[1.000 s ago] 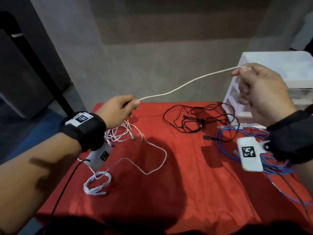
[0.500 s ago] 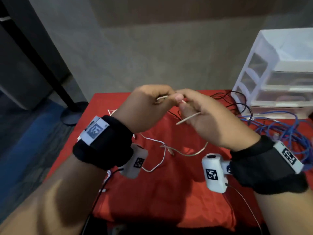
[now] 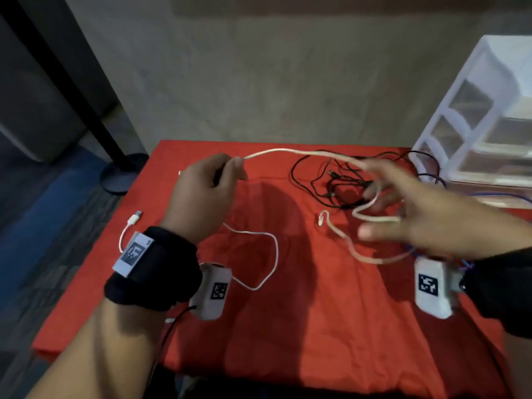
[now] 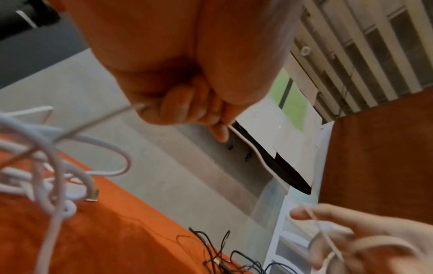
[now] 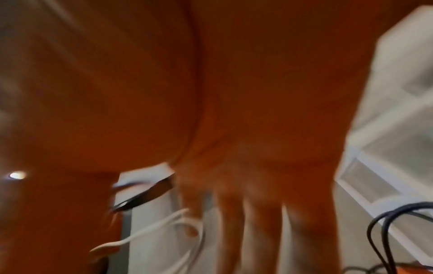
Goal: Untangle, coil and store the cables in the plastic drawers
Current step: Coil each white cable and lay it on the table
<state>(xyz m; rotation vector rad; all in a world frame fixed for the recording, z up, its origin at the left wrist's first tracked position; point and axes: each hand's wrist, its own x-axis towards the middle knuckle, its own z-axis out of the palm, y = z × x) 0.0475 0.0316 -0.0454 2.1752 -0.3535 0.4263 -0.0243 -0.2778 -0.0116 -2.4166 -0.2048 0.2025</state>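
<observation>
Near the table's left edge I see a white USB plug (image 3: 135, 219) lying on the red tablecloth (image 3: 288, 326), its lead curving toward my left wrist. My left hand (image 3: 205, 197) is raised above the left half of the table, fingers curled into a fist, pinching the white cable (image 3: 290, 151) between thumb and forefinger; the left wrist view shows the cable entering the fist on one side and leaving on the other. From that pinch the cable arcs to the right through the air to my right hand (image 3: 414, 214), which hovers over the right half of the table with its fingers spread and straight. The cable is draped in a loop across those fingers, and its free end hangs down in a curl just left of the hand; motion blur keeps me from telling exactly which fingers it crosses. Behind the hands, toward the far edge, a black cable (image 3: 339, 182) lies tangled. At the far right corner stand the clear plastic drawers (image 3: 472, 116), with a blue cable (image 3: 501, 195) at their base.
</observation>
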